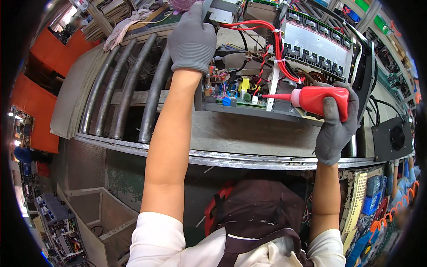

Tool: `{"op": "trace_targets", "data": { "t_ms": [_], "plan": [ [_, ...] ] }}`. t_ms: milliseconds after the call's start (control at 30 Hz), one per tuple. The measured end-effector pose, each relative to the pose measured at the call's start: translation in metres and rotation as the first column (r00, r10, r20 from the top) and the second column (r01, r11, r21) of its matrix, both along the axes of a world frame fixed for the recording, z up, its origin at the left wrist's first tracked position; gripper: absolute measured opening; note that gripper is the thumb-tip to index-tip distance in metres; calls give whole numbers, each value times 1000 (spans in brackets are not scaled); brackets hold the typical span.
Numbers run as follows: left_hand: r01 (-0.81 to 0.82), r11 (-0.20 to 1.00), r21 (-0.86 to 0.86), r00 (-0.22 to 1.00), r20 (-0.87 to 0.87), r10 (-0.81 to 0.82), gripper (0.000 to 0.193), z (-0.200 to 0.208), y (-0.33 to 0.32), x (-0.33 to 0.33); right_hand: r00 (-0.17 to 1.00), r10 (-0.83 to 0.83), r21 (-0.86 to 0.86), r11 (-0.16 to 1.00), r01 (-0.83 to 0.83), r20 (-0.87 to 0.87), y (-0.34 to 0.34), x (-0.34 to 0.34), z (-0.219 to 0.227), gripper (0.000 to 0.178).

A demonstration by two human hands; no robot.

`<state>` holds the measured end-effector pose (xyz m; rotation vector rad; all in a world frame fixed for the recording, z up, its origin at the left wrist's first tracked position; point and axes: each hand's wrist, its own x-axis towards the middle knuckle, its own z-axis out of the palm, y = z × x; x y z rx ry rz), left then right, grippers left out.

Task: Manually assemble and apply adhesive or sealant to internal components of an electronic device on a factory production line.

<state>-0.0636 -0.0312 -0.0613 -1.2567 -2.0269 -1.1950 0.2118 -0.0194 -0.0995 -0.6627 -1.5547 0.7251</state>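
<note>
In a grey glove, my right hand (pixel 336 120) is wrapped round a red squeeze bottle (pixel 321 99). The bottle lies almost level, its thin red nozzle pointing left at a white connector on a circuit board (pixel 238 99). That board, with yellow, blue and green parts, sits inside an open metal chassis (pixel 218 108). My left hand (pixel 192 40), gloved too, is closed at the chassis's upper left edge; its fingertips are partly hidden. Red cables (pixel 279 53) tied with white straps run through the chassis, left of a silver heat sink plate (pixel 313 41) with rows of black components.
The chassis rests on a roller conveyor (pixel 151 89) with a metal front rail (pixel 231 161). A black fan panel (pixel 392 138) stands at the right. Stacked grey sheets (pixel 73 89) lean at the left. A cloth (pixel 126 27) lies beyond the rollers. Another electronic unit (pixel 60 227) is lower left.
</note>
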Motion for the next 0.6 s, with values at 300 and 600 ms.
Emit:
{"op": "trace_targets", "data": {
  "t_ms": [300,600],
  "plan": [
    [-29,999,-32,999,-40,28,42,-1,3,0,964,101,282,944,-171,247,-15,-12,-17,58],
    [-15,1000,-22,999,-35,15,42,0,3,-1,935,48,317,933,-167,352,-19,-10,-13,53]
  ]
}}
